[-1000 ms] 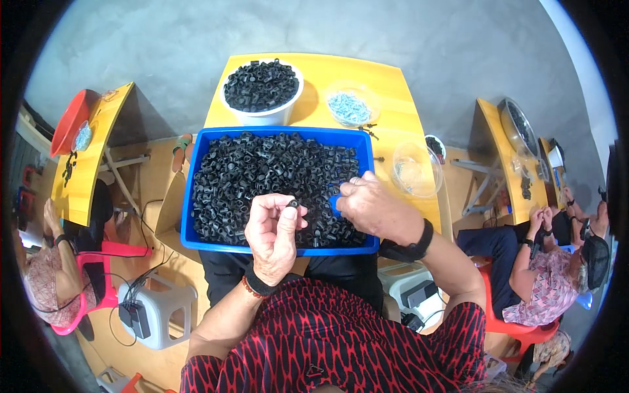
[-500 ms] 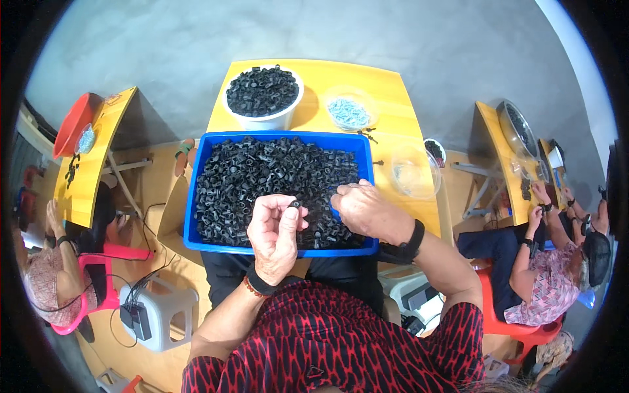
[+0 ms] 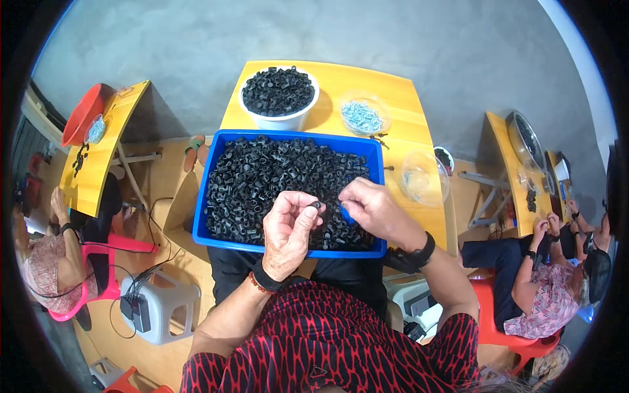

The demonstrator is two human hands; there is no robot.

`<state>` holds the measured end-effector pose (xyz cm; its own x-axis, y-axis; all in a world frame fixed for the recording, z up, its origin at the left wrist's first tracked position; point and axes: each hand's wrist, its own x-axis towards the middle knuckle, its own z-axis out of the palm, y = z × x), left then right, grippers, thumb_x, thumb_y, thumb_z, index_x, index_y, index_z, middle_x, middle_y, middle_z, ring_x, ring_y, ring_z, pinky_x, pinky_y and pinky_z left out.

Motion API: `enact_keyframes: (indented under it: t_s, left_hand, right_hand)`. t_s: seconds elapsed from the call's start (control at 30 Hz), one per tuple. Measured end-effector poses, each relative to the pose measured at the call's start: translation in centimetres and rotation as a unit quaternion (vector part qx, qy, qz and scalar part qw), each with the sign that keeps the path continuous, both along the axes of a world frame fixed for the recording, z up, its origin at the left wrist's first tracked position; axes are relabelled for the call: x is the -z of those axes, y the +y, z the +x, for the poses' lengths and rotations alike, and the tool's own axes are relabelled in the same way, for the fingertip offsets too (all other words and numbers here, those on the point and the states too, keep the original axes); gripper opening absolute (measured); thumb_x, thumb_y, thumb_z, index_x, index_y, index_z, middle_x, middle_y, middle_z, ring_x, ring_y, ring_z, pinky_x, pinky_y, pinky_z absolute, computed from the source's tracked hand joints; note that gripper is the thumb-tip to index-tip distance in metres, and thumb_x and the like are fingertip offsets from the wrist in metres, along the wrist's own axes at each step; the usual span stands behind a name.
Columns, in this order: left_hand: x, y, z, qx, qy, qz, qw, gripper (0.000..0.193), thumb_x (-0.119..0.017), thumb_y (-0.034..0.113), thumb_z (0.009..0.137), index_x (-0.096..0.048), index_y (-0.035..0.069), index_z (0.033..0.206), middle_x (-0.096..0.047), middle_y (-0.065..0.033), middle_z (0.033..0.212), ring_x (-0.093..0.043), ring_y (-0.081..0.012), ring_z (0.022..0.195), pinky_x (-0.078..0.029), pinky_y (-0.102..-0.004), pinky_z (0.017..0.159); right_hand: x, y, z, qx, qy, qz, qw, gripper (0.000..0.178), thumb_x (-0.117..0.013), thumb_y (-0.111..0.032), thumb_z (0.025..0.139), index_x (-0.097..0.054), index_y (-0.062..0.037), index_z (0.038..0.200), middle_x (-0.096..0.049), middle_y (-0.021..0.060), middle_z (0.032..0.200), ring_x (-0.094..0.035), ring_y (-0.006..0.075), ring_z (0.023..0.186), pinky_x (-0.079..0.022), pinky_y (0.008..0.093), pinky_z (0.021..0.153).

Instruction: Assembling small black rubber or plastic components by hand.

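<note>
Above the blue tray (image 3: pixel 226 244), the left hand (image 3: pixel 287 229) pinches a small black part (image 3: pixel 317 205); the right hand (image 3: pixel 375 206) bunches nearby, grip unclear; a slack pinch could drop the part among black pieces (image 3: pixel 275 171).

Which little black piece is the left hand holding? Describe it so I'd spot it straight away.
Find the yellow table in the middle, then the blue tray at its near side. Over the tray's heap of black pieces is the left hand. The held piece is the dark one pinched there, while its black neighbours lie loose in the tray.
</note>
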<state>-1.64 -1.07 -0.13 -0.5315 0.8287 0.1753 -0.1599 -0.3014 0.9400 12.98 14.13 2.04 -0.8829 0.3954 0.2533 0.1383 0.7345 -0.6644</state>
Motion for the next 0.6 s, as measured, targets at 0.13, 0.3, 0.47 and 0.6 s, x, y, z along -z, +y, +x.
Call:
enact_keyframes:
  t_s: [0.13, 0.3, 0.47, 0.6]
  left_hand:
    - [0.0, 0.0, -0.3, 0.009, 0.01, -0.009, 1.0, 0.016, -0.062, 0.011, 0.098, -0.057, 0.0, 0.109, -0.067, -0.0074, 0.093, -0.062, -0.009, 0.074, -0.052, -0.0223, 0.068]
    - [-0.4, 0.1, -0.2, 0.034, -0.029, -0.017, 0.999, 0.015, -0.061, 0.009, 0.099, -0.057, -0.001, 0.108, -0.067, -0.006, 0.093, -0.061, -0.0078, 0.073, -0.052, -0.0218, 0.067]
    - [-0.2, 0.2, -0.3, 0.029, -0.038, -0.014, 0.999, 0.015, -0.061, 0.01, 0.098, -0.057, -0.001, 0.108, -0.067, -0.0066, 0.091, -0.061, -0.0087, 0.072, -0.052, -0.0225, 0.066]
    - [-0.6, 0.2, -0.2, 0.037, -0.034, -0.018, 0.999, 0.015, -0.062, 0.01, 0.098, -0.058, -0.001, 0.107, -0.067, -0.0073, 0.09, -0.062, -0.0098, 0.07, -0.053, -0.0236, 0.064]
  right_hand:
    - [-1.8, -1.3, -1.0, 0.033, 0.074, -0.371, 0.925, 0.013, -0.067, 0.0, 0.088, -0.068, 0.0021, 0.101, -0.064, 0.0083, 0.091, -0.066, 0.0156, 0.079, -0.053, 0.0262, 0.07]
    - [-2.0, -2.3, -2.1, -0.028, 0.147, -0.252, 0.956, 0.018, -0.068, 0.001, 0.088, -0.07, 0.0017, 0.105, -0.064, 0.0083, 0.091, -0.065, 0.0144, 0.08, -0.054, 0.0255, 0.072]
    - [-1.6, -2.5, -2.2, -0.017, 0.154, -0.161, 0.975, 0.018, -0.068, 0.005, 0.087, -0.069, 0.002, 0.104, -0.066, 0.0078, 0.094, -0.066, 0.0126, 0.082, -0.054, 0.0247, 0.072]
    - [-0.2, -2.8, -2.1, 0.031, 0.181, -0.394, 0.901, 0.017, -0.067, 0.006, 0.087, -0.066, 0.0027, 0.104, -0.067, 0.0067, 0.097, -0.066, 0.0103, 0.085, -0.055, 0.0236, 0.072]
